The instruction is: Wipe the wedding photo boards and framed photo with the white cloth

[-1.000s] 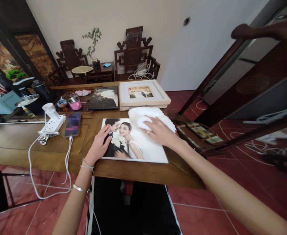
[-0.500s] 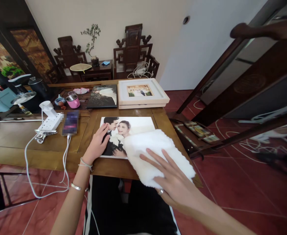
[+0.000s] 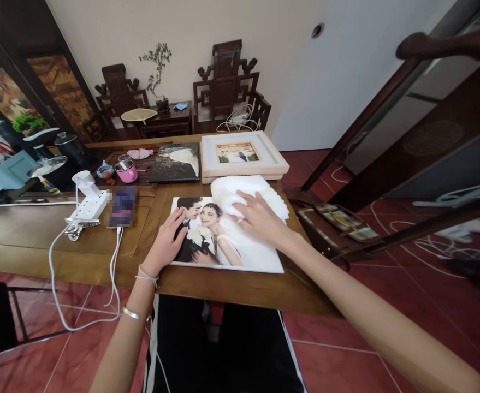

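A black-and-white photo panel of a couple lies flat near the table's front edge. My left hand rests on its left side, fingers stretched out over the picture. On the panel's upper right lies a fluffy white cloth, reaching past the far edge. My right hand is on top of this cloth and holds it against the surface, with the fingers bent and partly spread. The cloth and that hand cover the panel's upper right part.
Behind the panel are a pale framed picture and a dark photo panel. To the left are a phone on a cable, a power strip and a pink cup. A wooden chair stands at the right.
My right hand has moved the white cloth away from me, from the table's front edge to the panel's far right. More of the photo shows. My left hand stays put on the panel.
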Available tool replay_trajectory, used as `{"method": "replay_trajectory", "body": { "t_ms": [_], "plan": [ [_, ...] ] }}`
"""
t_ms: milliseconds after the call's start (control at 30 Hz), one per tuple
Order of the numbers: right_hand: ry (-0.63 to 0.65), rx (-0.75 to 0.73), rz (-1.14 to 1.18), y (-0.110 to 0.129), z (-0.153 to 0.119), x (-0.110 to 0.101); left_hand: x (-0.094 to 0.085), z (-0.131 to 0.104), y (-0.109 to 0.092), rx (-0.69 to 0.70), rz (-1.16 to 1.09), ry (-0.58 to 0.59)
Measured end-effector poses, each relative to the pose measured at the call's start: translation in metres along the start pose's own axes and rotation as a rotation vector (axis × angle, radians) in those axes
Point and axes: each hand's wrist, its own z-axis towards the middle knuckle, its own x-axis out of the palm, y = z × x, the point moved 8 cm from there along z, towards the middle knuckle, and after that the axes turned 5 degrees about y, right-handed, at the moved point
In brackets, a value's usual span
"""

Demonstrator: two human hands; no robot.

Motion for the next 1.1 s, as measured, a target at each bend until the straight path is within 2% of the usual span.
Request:
{"method": "replay_trajectory", "body": {
  "t_ms": [100,300,433,567,800,900,1000,1100],
  "plan": [
    [-0.031,-0.035,-0.009,0.021,-0.025,-0.002,0.000,0.000,-0.001,-0.001,-0.001,-0.002],
    [-0.047,-0.147,0.080,0.082,-0.099,-0.011,-0.001,0.000,-0.002,0.008,0.005,-0.019],
    [-0.043,-0.195,0.137,0.104,-0.120,-0.014,0.000,0.001,-0.001,0.008,0.018,-0.010],
    [-0.007,-0.171,0.154,0.095,-0.101,-0.013,0.000,0.000,-0.002,0.018,0.026,-0.012],
    [0.049,-0.062,0.055,0.045,-0.015,-0.003,0.001,0.000,-0.001,0.011,0.029,-0.002],
    [0.045,-0.011,0.001,0.028,0.011,0.001,0.001,0.000,-0.001,0.017,0.022,-0.002],
    [0.049,0.013,-0.011,0.024,0.016,0.002,0.001,0.000,0.000,0.017,0.015,-0.007],
    [0.031,-0.008,0.016,0.041,-0.006,0.001,0.001,0.000,0.001,0.018,0.009,-0.017]
  ]
}}
